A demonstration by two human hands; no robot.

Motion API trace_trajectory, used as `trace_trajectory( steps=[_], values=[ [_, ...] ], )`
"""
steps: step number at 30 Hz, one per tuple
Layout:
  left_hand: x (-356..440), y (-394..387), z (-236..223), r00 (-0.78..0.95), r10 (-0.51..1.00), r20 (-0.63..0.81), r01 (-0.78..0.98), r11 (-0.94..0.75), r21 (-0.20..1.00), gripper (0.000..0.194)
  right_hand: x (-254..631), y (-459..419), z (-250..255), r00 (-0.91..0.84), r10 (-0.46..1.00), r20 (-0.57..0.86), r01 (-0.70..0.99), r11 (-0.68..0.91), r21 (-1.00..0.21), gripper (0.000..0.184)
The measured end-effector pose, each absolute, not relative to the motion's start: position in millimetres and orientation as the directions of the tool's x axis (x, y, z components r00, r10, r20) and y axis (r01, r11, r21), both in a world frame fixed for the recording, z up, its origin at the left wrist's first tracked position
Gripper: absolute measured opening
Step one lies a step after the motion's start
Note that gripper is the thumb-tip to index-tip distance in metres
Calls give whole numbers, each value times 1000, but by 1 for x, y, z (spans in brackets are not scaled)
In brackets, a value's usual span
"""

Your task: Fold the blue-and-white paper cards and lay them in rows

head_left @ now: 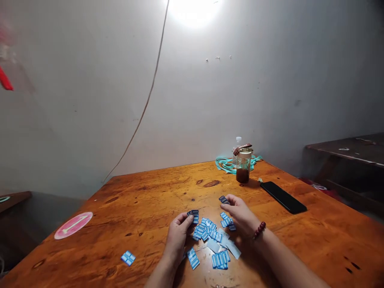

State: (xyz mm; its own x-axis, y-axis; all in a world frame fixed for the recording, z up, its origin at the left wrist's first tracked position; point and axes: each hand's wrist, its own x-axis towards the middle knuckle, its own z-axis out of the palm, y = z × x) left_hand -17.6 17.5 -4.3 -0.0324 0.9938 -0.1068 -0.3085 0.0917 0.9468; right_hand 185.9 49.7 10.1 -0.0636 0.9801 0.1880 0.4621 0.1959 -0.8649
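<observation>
A phone (283, 197) and a bottle (243, 171) of brown drink sit on the bench (156, 200). A cord (152, 89) hangs by the wall (90, 100).

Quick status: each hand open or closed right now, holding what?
Left hand: closed, holding at least one blue card.
Right hand: closed, pinching a dark card.

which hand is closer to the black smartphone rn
The right hand. It is to the left of the black smartphone and slightly nearer the camera; the left hand is farther left, across the loose blue-patterned cards.
</observation>
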Motion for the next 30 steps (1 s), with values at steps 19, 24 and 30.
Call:
trace_trajectory(
  steps=[19, 24, 30],
  values=[
    [-15, 16, -7, 44, 993, -113, -488, 120, 865, 20, 102, 23, -11, -240, 959, 153, 55, 171, -984, 26],
    [-16, 18, -11, 41, 996, -83, -407, 92, 909, 19, 105, 22, -10, -249, 950, 187, 193, 238, -952, 25],
    [-19, 20, -14, 1, 998, -67, -337, 63, 940, 17, 111, 18, -3, -213, 939, 272, 294, 327, -898, 20]
  ],
)
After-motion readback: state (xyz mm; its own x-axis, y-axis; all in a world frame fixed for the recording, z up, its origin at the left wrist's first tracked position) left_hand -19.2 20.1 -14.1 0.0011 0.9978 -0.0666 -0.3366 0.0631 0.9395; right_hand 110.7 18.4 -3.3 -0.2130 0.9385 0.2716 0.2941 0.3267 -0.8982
